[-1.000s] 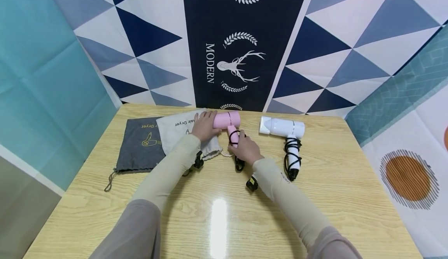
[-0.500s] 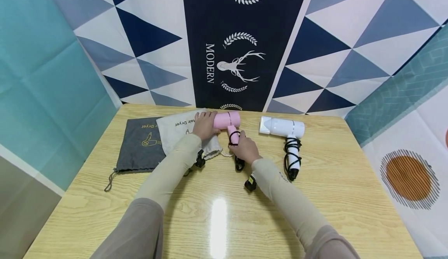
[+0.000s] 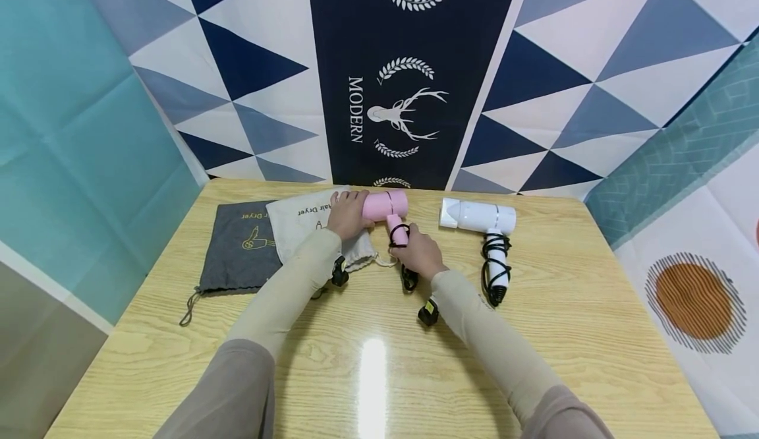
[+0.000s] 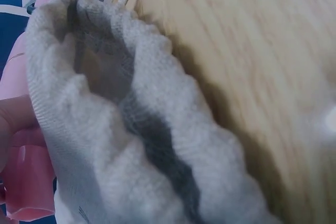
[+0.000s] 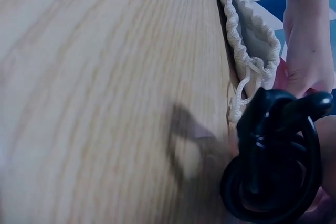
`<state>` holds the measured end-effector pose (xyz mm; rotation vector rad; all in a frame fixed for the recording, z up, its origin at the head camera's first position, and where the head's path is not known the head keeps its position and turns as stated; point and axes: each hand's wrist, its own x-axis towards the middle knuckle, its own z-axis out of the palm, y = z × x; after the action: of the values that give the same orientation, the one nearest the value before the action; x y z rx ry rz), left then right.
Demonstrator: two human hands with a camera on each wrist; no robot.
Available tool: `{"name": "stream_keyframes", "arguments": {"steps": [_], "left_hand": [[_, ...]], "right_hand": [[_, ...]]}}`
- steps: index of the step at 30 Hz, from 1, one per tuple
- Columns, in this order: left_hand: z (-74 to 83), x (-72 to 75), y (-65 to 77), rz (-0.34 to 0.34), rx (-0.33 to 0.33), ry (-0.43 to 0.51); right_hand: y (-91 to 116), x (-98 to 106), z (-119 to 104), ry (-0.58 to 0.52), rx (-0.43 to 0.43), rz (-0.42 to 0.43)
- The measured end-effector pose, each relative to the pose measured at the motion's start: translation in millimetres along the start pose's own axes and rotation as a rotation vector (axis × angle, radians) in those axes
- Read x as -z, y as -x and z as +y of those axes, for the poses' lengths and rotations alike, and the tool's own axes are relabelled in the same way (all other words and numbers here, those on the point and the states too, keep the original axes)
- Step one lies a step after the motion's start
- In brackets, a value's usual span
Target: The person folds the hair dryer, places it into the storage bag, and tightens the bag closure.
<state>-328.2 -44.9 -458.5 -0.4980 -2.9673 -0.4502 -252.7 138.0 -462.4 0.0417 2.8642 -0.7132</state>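
A pink hair dryer (image 3: pixel 379 206) lies near the back of the table, its barrel pointing left. My left hand (image 3: pixel 346 216) holds the barrel's left end, above a light grey drawstring bag (image 3: pixel 296 211). Around the dryer's handle, wound with black cord, my right hand (image 3: pixel 422 253) has its fingers curled. The bundled cord (image 5: pixel 273 182) hangs below that hand in the right wrist view. Close up in the left wrist view, the bag's gathered mouth (image 4: pixel 105 114) gapes a little, beside the pink dryer (image 4: pixel 29 182).
A dark grey drawstring bag (image 3: pixel 234 248) lies at the left, partly under the light one. To the right rests a white hair dryer (image 3: pixel 480 216) with black cord wound on its handle. The patterned backdrop (image 3: pixel 255 63) rises behind the wooden table (image 3: pixel 320 360).
The head view has tilted very slightly. Both hands stay on the pink hair dryer, which has hardly moved.
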Motion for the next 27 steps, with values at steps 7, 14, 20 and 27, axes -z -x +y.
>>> {"name": "stream_keyframes", "arguments": {"steps": [7, 14, 20, 27], "left_hand": [[0.6, 5.2, 6.4, 0.027, -0.009, 0.023], [2.8, 11.0, 15.7, 0.087, -0.020, 0.035], [8.0, 16.9, 24.7, 0.144, -0.013, 0.083], [13.3, 23.2, 38.5, 0.191, -0.005, 0.112]], "right_hand": [[6.0, 4.4, -0.7, -0.017, 0.018, 0.037], [14.3, 12.4, -0.8, -0.070, 0.056, 0.071], [21.8, 18.2, -0.6, -0.144, 0.059, 0.080], [32.0, 24.7, -0.1, -0.235, 0.017, 0.070]]}}
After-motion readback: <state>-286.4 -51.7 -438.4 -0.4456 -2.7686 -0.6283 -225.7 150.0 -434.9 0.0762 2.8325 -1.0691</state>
